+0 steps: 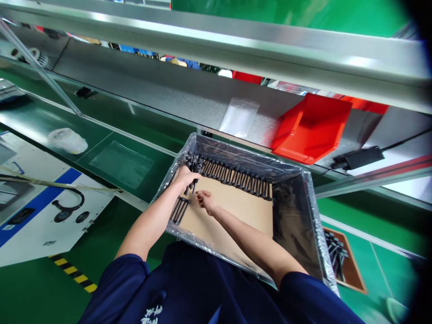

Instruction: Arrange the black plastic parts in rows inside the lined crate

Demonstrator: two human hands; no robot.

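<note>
A box lined with clear plastic film (305,211) stands in front of me, with a flat cardboard sheet (232,209) inside. Slim black rod-shaped parts with wider heads (236,176) lie side by side along its far edge. A shorter row of the same black rods (180,210) lies at the near left. My left hand (184,177) is closed around a bunch of black rods (193,161) at the box's left side. Just right of it, my right hand (205,201) hovers over the cardboard with curled fingers; what they hold, if anything, is hidden.
A brown tray (358,274) of black parts sits right of the box. Behind are a red bin (313,130), a clear bag (239,117) and a black power adapter (359,157) on a metal shelf. Plastic film (122,163) and a crumpled bag (67,140) lie left.
</note>
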